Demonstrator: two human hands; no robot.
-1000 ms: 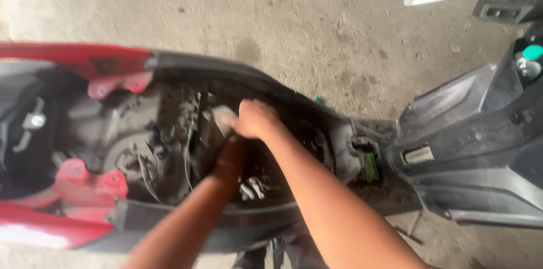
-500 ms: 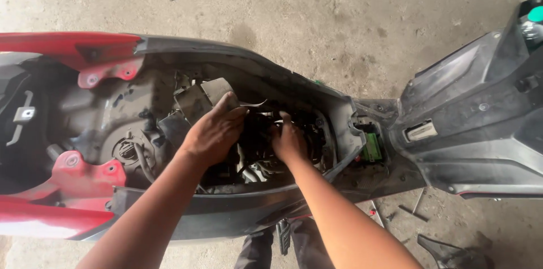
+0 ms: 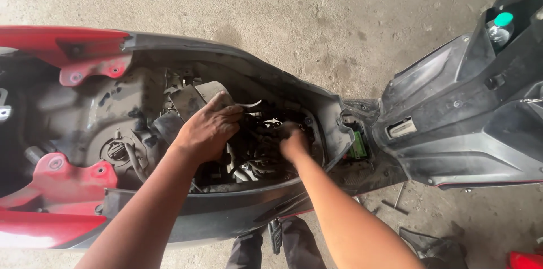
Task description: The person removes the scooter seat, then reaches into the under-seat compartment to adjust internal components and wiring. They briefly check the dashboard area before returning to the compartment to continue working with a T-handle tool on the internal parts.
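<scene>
While we are leaning over the stripped red and dark grey plastic scooter body (image 3: 237, 212), it is standing on a stained, dusty grey concrete floor (image 3: 317, 14) that is filling the whole upper part of the view. With the seat off, the open grimy engine bay (image 3: 249, 144) is lying bare between the scooter's near and far edges.

Our left hand (image 3: 208, 130) is resting at the middle of the bay, its fingers curling closed around a dull grey, dirt-caked housing part (image 3: 195, 99) near the bay's far edge, with a thin pale wire (image 3: 249, 104) poking out past the fingertips. Our right hand (image 3: 294, 143) is reaching down just to the right of it, among black hoses and cables (image 3: 257, 159); its fingers are sinking into that tangle, so we cannot tell whether they are gripping anything.

Much is cut off: the red rear panels (image 3: 51, 212) are running out of the left edge, and the dark grey front leg shield (image 3: 469, 116) is running out of the right edge. A small green rectangular part (image 3: 357, 147) is sitting in a slot at the bay's right end, too small to make out. A clear plastic bottle with a teal cap (image 3: 500, 26) is tucked in a pocket at the top right corner. Thin metal tools (image 3: 396, 198) are lying on the floor under the scooter's near edge.
</scene>
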